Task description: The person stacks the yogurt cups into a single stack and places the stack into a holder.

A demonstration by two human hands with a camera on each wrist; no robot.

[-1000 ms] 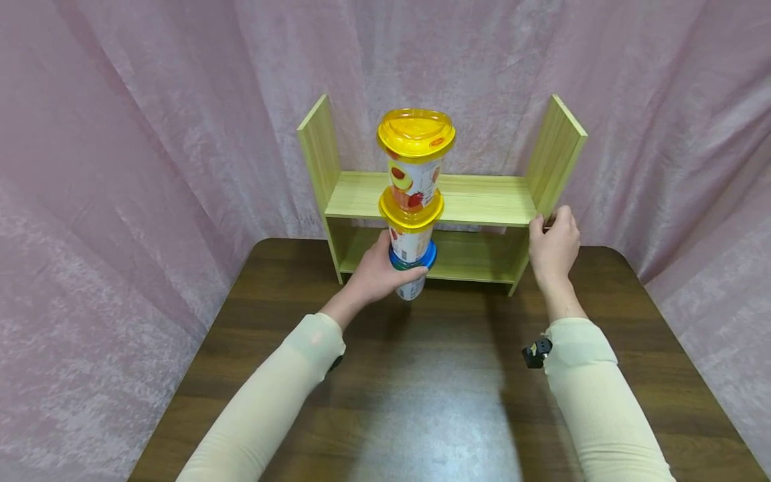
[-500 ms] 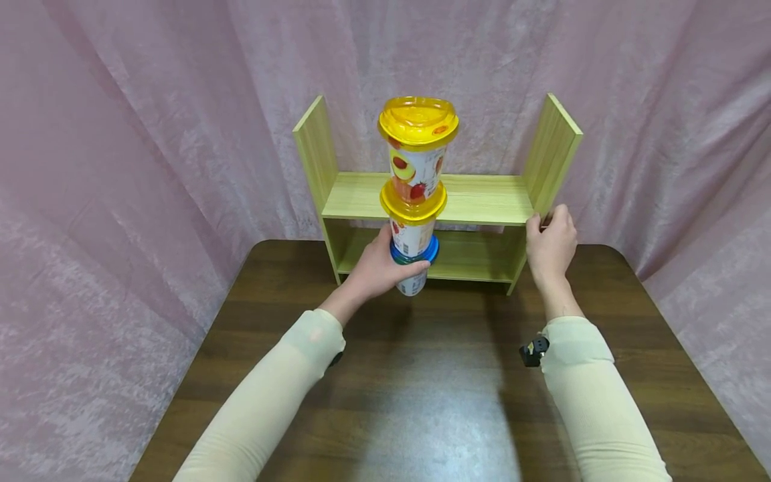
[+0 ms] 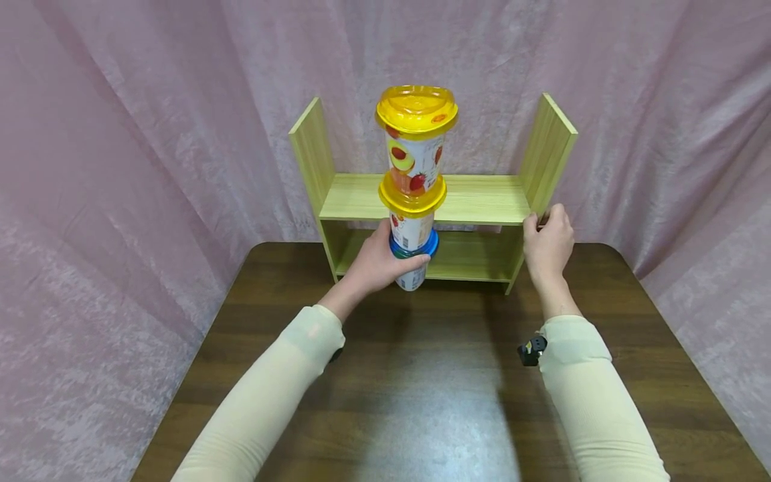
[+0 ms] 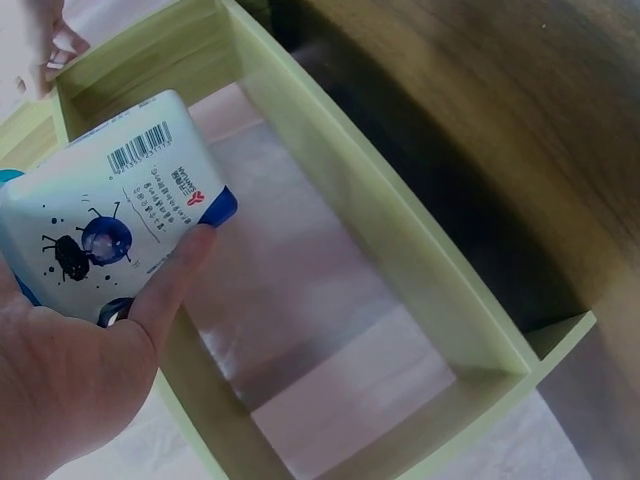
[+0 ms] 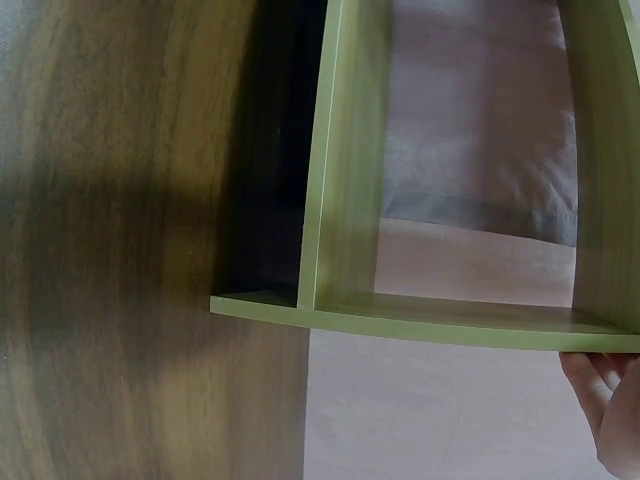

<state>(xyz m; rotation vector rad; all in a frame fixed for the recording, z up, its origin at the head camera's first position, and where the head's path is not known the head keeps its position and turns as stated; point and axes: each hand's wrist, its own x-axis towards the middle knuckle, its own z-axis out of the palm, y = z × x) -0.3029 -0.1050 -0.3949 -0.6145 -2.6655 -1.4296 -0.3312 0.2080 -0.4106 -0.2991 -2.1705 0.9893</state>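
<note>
My left hand [image 3: 381,260] grips the lowest of three stacked lidded cups, its thumb across the front just under a blue lid [image 3: 432,245]. That bottom cup [image 4: 90,190], white with a barcode and blueberry print, shows in the left wrist view. On it stands a middle cup [image 3: 411,232] with a yellow lid, topped by a fruit-printed cup [image 3: 415,161], also yellow-lidded. The stack is held upright in front of a two-tier wooden shelf [image 3: 482,199]. My right hand [image 3: 549,246], fingers curled, holds the front edge of the shelf's right side panel [image 3: 547,157].
The shelf stands on a dark brown wooden table [image 3: 421,388], near its back edge. Pink curtains [image 3: 181,134] hang behind and on both sides. A small black camera [image 3: 533,350] is strapped at the right wrist.
The cup stack and my left hand have risen slightly in the head view. My right hand stays at the shelf's side panel. The whole view has shifted a little.
</note>
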